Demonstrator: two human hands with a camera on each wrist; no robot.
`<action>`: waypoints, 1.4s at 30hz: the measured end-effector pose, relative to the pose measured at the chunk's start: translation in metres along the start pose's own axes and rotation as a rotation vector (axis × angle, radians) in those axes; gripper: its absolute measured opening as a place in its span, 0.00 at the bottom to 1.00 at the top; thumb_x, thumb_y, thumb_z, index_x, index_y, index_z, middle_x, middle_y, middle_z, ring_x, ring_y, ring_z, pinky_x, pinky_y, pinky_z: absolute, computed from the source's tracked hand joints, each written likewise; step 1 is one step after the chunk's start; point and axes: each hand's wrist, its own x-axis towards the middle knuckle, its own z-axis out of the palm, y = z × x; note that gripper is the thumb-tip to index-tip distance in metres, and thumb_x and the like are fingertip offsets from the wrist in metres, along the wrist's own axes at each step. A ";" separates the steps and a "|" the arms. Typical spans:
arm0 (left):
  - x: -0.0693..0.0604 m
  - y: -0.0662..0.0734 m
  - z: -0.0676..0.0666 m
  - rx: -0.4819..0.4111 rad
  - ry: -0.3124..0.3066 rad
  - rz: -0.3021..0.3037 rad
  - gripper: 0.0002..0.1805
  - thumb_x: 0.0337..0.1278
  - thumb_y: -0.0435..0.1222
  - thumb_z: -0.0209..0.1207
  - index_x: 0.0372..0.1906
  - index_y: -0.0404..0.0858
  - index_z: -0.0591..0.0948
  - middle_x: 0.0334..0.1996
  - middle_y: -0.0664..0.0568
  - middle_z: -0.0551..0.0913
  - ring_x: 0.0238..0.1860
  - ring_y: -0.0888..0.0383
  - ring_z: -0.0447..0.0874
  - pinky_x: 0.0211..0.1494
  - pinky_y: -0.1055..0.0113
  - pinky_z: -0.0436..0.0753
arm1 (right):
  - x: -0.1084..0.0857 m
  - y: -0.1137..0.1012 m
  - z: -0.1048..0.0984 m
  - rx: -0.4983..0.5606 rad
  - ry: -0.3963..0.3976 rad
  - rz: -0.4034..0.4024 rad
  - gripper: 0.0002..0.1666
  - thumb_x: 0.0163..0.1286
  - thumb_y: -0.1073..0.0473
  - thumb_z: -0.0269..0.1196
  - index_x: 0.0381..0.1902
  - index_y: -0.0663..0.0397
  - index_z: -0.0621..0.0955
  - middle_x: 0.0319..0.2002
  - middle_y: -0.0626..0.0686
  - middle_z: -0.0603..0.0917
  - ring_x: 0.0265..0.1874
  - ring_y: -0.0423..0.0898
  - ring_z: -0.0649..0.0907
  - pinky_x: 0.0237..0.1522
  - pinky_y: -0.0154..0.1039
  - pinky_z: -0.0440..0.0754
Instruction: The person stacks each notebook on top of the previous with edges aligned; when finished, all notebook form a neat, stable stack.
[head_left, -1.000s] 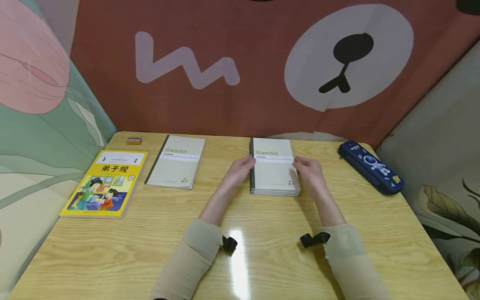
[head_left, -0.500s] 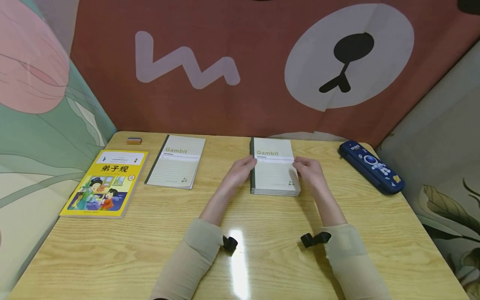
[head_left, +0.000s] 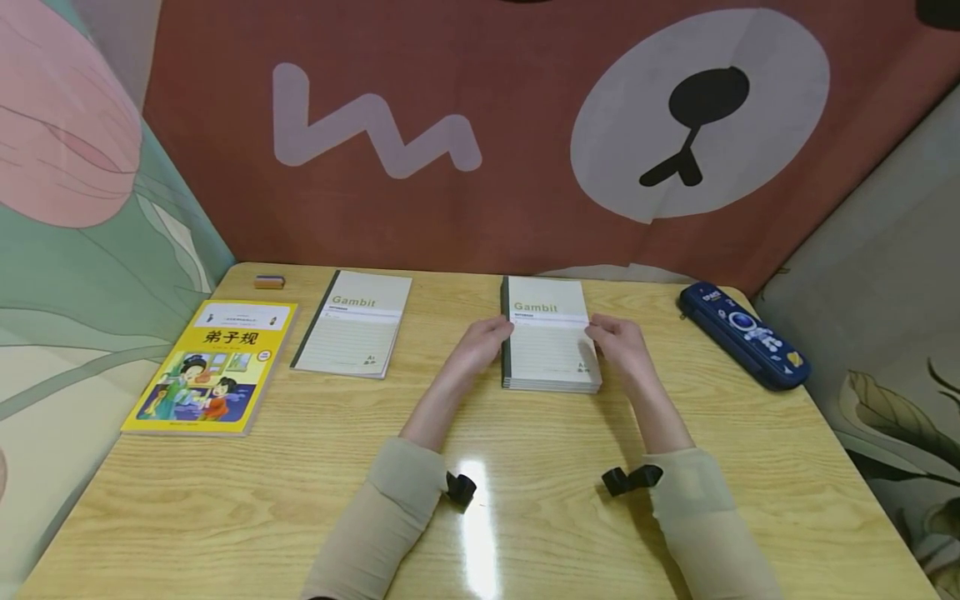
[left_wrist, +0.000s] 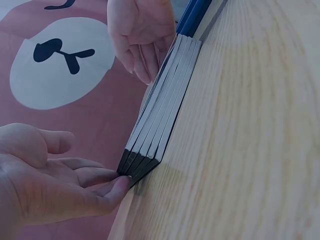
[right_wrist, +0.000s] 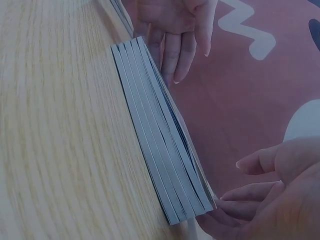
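Observation:
A neat stack of grey-white Gambit notebooks (head_left: pixel 551 350) with dark spines lies on the table between the two hands. At its spine side, the left hand (head_left: pixel 480 343) touches the edge with its fingertips. The right hand (head_left: pixel 621 342) rests its fingers against the opposite edge. From the left wrist, the fingers of the left hand (left_wrist: pixel 65 185) meet the black spines near a lower corner, fairly straight. The right wrist view has the right hand (right_wrist: pixel 280 195) with loosely bent fingers by the page edges of the stack (right_wrist: pixel 160 140); its lower fingertips are partly hidden.
Left of the stack lies another Gambit notebook (head_left: pixel 351 325), then a yellow illustrated book (head_left: pixel 206 371) near the table's left edge. A small eraser-like block (head_left: pixel 269 282) sits at the back left. The dark blue pencil case (head_left: pixel 744 335) is at the right.

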 end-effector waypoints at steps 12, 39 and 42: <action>0.001 -0.001 -0.004 -0.009 -0.008 -0.036 0.32 0.81 0.42 0.45 0.80 0.32 0.59 0.82 0.43 0.58 0.84 0.47 0.50 0.87 0.52 0.52 | 0.001 0.000 0.004 0.013 -0.002 -0.019 0.36 0.81 0.54 0.51 0.81 0.61 0.58 0.80 0.63 0.62 0.79 0.57 0.63 0.81 0.51 0.64; -0.013 0.028 -0.104 0.195 0.146 0.064 0.33 0.81 0.49 0.44 0.83 0.44 0.55 0.79 0.44 0.63 0.80 0.43 0.59 0.83 0.45 0.61 | -0.005 -0.052 0.061 0.211 0.114 -0.299 0.28 0.75 0.64 0.56 0.72 0.59 0.74 0.71 0.65 0.75 0.66 0.56 0.77 0.70 0.51 0.77; -0.018 0.024 -0.128 0.259 0.161 0.051 0.34 0.81 0.48 0.43 0.83 0.44 0.55 0.79 0.43 0.64 0.80 0.42 0.60 0.83 0.46 0.62 | -0.005 -0.058 0.079 0.278 0.061 -0.279 0.28 0.76 0.64 0.55 0.72 0.60 0.73 0.71 0.66 0.74 0.67 0.57 0.77 0.70 0.52 0.79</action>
